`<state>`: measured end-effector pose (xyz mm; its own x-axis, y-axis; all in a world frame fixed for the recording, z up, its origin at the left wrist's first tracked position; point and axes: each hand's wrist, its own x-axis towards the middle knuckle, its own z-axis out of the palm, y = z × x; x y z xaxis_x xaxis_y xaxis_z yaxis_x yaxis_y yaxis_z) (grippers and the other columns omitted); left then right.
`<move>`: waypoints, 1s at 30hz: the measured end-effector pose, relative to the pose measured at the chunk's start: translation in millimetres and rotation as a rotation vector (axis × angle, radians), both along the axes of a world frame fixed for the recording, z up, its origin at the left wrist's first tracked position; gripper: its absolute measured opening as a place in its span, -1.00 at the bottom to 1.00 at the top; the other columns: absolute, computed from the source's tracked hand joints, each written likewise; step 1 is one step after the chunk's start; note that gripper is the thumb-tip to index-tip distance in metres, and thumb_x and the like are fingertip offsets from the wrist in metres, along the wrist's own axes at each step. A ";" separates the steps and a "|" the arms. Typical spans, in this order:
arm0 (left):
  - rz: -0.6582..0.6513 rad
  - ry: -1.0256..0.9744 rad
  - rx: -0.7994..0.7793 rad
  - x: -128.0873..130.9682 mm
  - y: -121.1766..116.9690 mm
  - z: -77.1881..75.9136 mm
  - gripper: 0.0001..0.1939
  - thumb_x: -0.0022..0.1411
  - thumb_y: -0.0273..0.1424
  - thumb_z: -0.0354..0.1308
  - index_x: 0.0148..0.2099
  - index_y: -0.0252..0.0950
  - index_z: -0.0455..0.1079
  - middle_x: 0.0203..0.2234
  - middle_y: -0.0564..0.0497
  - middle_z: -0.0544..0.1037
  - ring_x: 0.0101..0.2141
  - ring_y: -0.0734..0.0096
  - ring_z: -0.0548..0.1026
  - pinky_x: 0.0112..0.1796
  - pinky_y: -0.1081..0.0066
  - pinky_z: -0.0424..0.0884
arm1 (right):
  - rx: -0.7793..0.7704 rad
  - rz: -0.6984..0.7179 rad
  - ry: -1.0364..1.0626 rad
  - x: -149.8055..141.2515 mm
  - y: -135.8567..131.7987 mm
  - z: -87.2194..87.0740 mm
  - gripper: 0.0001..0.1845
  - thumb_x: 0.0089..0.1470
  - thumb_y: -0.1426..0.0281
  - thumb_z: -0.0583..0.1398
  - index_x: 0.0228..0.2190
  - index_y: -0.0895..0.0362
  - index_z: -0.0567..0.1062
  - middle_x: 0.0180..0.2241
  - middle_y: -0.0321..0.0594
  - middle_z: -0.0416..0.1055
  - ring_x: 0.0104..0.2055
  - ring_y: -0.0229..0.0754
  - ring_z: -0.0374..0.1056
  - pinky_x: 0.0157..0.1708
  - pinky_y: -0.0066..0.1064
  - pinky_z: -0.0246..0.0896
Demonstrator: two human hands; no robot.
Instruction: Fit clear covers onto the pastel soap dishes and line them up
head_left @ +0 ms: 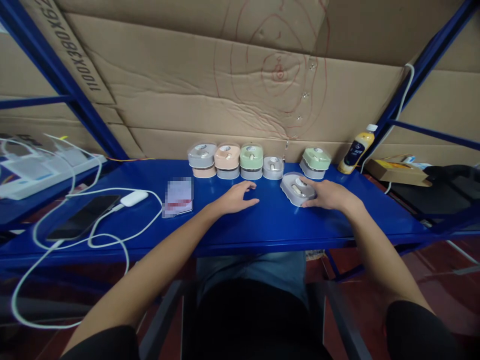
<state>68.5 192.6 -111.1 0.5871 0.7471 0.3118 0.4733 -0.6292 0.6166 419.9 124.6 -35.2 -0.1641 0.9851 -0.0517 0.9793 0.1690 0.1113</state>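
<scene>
My right hand (328,194) grips the right side of a grey lidded box (294,190), thumb at its near edge and fingers over the lid; the box looks slightly tilted. Over the blue table my left hand (240,196) is open and holds nothing, thumb and fingers apart. Behind it stand stacked boxes in a row: a grey one (201,156) on orange, an orange one (227,157) on grey, a green one (251,157) on grey. Beside them is a single grey box (273,167). Further right, another green box (316,159) sits on a grey one.
A phone with a blurred screen (178,196) lies left of my left hand. Further left are a dark phone (84,217), white cables and a white adapter (134,198). A yellow drink bottle (357,150) and a small cardboard box (397,172) stand right. Cardboard (168,75) walls the back.
</scene>
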 end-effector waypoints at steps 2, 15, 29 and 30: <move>0.000 0.031 0.015 0.1 -0.4 0.6 -0.46 0.30 -0.09 0.35 0.21 -0.26 0.47 0.19 -0.25 0.60 0.15 -0.07 0.63 0.23 -0.08 0.54 | 0.039 -0.050 -0.046 1.1 13.7 -0.2 0.06 0.19 -0.09 0.40 0.53 0.03 0.22 0.13 0.20 0.63 0.09 0.38 0.59 -0.11 -0.08 0.42; -0.060 0.067 0.092 -0.7 1.6 0.8 -0.58 0.30 -0.07 0.30 0.08 -0.20 0.50 0.07 -0.17 0.62 0.11 -0.03 0.59 0.22 -0.03 0.49 | 0.277 -0.146 -0.102 -33.1 88.7 -10.0 -0.35 0.36 0.08 0.30 0.23 0.30 0.42 0.02 0.34 0.63 0.08 0.31 0.58 -0.06 -0.14 0.35; -0.021 0.038 0.085 1.2 0.2 -0.2 -0.60 0.33 -0.13 0.29 0.11 -0.22 0.50 0.10 -0.20 0.64 0.11 -0.04 0.62 0.22 -0.07 0.52 | 0.374 0.293 0.125 -92.4 74.3 -32.6 -0.29 0.42 0.08 0.09 0.32 0.38 0.37 0.34 0.33 0.41 0.39 0.33 0.30 0.40 0.10 0.08; 0.004 0.029 0.070 1.8 -0.2 -0.8 -0.57 0.33 -0.13 0.29 0.15 -0.23 0.48 0.11 -0.21 0.64 0.10 -0.04 0.63 0.21 -0.08 0.53 | 0.415 0.276 0.167 -90.7 70.8 -29.7 -0.36 0.45 0.10 0.04 0.26 0.34 0.43 0.25 0.28 0.50 0.31 0.30 0.37 0.35 0.08 0.13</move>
<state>70.3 192.4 -111.9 0.5941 0.7260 0.3465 0.4926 -0.6688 0.5568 329.2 195.4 -64.8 -0.3929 0.8363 0.3825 0.9148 0.3978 0.0698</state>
